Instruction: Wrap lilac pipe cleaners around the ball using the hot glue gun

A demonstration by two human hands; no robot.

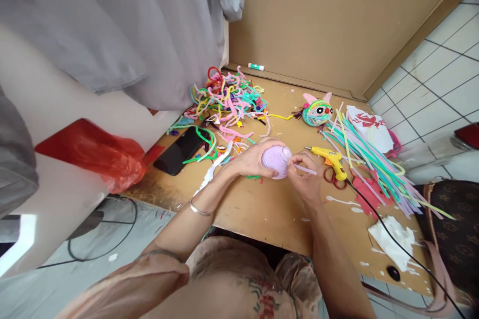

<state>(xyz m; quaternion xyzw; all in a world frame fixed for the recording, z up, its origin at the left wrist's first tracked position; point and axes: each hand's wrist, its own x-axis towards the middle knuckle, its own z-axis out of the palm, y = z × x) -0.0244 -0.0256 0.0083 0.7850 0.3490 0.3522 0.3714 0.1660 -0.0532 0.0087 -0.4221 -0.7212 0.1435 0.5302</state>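
My left hand point(252, 158) is wrapped round a lilac ball point(275, 160) covered in coiled pipe cleaner, held above the table. A lilac pipe cleaner point(307, 169) is pinched between the thumb and fingers of my right hand point(305, 179), close against the ball's right side. Its loose end sticks out to the right. Just beyond my right hand lies a yellow glue gun point(331, 159), partly over a pair of scissors point(335, 179) with dark red handles.
A tangled heap of pipe cleaners point(232, 97) and a black phone point(180, 149) lie to the left. At the right are a decorated ball with ears point(317, 111), straight pipe cleaners point(377, 164), crumpled tissue point(392, 241), a black cord point(396, 237) and a brown bag point(454, 229).
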